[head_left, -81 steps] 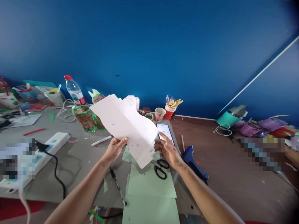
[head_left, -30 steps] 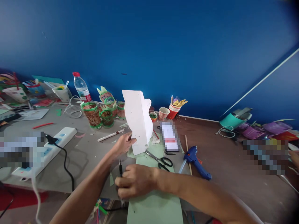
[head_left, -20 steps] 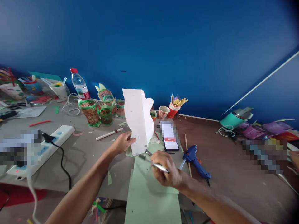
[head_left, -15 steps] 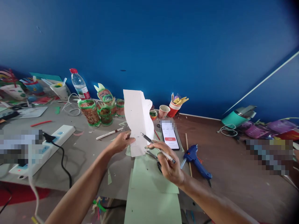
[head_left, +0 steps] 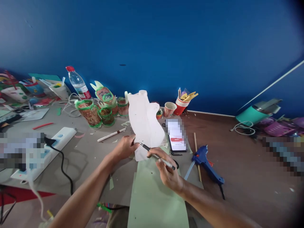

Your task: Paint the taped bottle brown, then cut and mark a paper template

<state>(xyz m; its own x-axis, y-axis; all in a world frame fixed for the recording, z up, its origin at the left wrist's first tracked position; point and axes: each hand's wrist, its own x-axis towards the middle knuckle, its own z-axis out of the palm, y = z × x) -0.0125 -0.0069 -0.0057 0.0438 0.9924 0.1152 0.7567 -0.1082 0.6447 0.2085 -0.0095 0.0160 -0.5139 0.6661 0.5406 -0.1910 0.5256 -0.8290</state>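
Observation:
A folded white sheet of paper [head_left: 140,117] with a wavy cut right edge stands in front of me, its lower end over pale green paper [head_left: 156,196]. My left hand [head_left: 125,146] pinches the sheet's lower left edge between thumb and fingers. In my right hand [head_left: 167,169] is a black-and-clear pen [head_left: 155,155], its tip pointing up and left at the white paper near my left thumb. Whether the tip touches the paper I cannot tell. Scissors [head_left: 176,163] lie mostly hidden behind my right hand.
To the right are a phone [head_left: 177,144], a blue glue gun [head_left: 205,163] and a thin wooden stick [head_left: 197,152]. Painted cups [head_left: 89,112], a water bottle [head_left: 78,84] and a red cup of tools [head_left: 181,107] stand along the wall. A power strip [head_left: 54,148] lies left.
The white paper has turned slightly and shows more of its right flap. My right hand has moved a little lower, and the pen tip is now nearer my left thumb.

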